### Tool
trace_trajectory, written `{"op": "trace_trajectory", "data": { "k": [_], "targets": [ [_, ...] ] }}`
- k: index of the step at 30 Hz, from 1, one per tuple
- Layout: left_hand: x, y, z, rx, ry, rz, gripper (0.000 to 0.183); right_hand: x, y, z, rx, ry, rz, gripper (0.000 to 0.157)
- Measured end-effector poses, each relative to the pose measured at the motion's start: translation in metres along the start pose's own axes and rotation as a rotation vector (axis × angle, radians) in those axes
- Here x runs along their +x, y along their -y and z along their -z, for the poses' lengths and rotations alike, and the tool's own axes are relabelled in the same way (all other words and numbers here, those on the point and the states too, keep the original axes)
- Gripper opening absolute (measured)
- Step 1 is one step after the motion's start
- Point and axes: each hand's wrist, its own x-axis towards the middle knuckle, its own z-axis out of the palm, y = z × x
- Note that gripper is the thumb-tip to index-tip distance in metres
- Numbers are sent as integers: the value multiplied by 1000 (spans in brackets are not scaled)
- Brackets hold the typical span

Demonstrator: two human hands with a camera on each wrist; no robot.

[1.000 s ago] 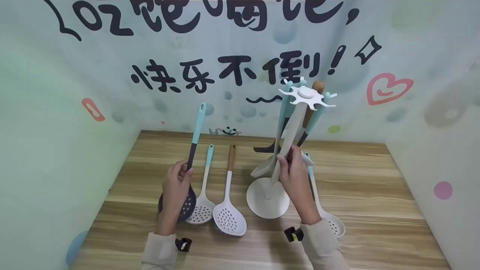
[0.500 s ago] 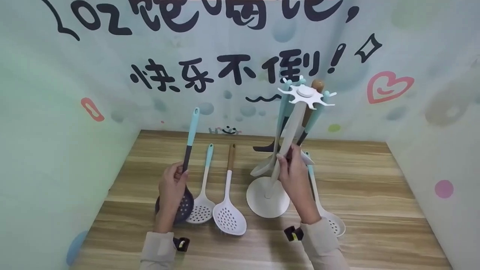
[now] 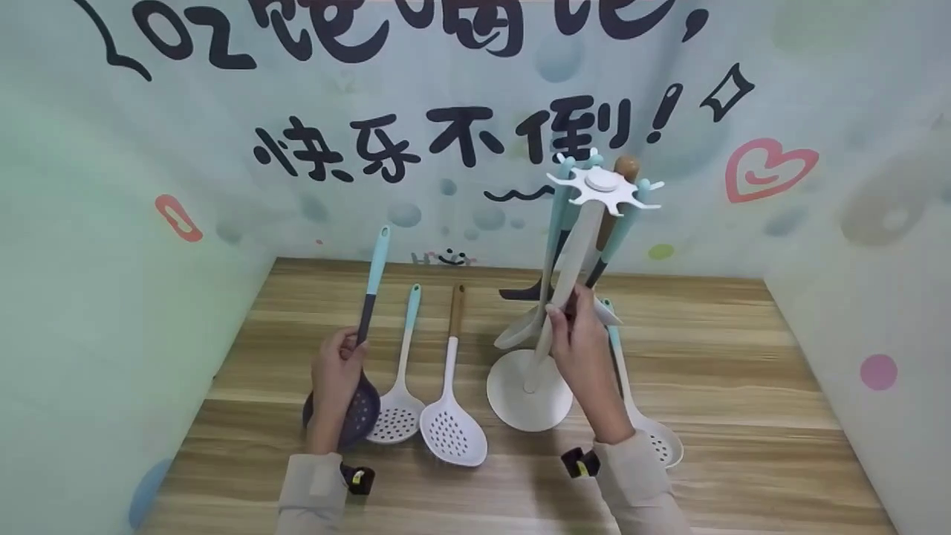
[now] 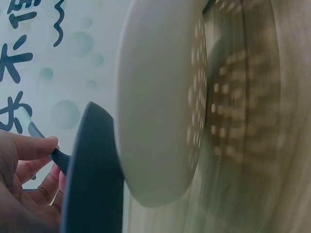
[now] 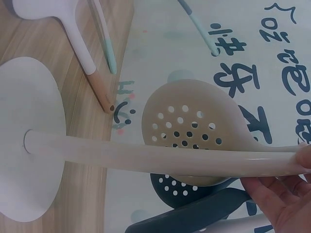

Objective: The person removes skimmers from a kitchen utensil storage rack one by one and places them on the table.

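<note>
My left hand [image 3: 334, 375] pinches the dark shaft of a slotted skimmer [image 3: 364, 416] with a light-blue handle end. Its round, holed head hangs low, partly hidden by the wrist, at the far left of the laid-out utensils. My right hand [image 3: 585, 353] grips the pole of a white utensil stand [image 3: 529, 405], which has a round base and a hooked top. Several utensils with blue or brown handles hang from the hooks. In the right wrist view, a beige skimmer [image 5: 187, 114] and a dark utensil [image 5: 189, 208] hang close to the pole.
Between the hands lie a white skimmer with a blue handle [image 3: 397, 416] and a white slotted spoon with a brown handle [image 3: 453, 435]. Right of the stand lies another slotted utensil [image 3: 660, 440]. The wooden table [image 3: 743, 386] meets a printed backdrop [image 3: 475, 230] behind.
My left hand has moved down and slightly left with the dark skimmer, bringing it lower. The right hand and the stand have stayed in place.
</note>
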Motion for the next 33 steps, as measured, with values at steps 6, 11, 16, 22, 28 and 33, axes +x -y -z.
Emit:
{"op": "trace_trajectory", "data": {
  "k": [6, 11, 16, 22, 28, 33],
  "targets": [
    [2, 6, 0, -4, 21, 41, 27, 0, 0, 0, -5, -20, 26, 42],
    [4, 14, -2, 1, 29, 58, 28, 0, 0, 0, 5, -16, 13, 41],
    [5, 21, -1, 4, 32, 80, 30, 0, 0, 0, 13, -6, 3, 40],
    [4, 29, -1, 37, 51, 113, 33, 0, 1, 0, 14, -7, -3, 39],
    [4, 38, -4, 64, 65, 122, 32, -1, 0, 0, 4, -10, 2, 38],
    [4, 46, -6, 72, 64, 127, 31, -1, -1, -1, -14, -6, 18, 37]
  ]
}}
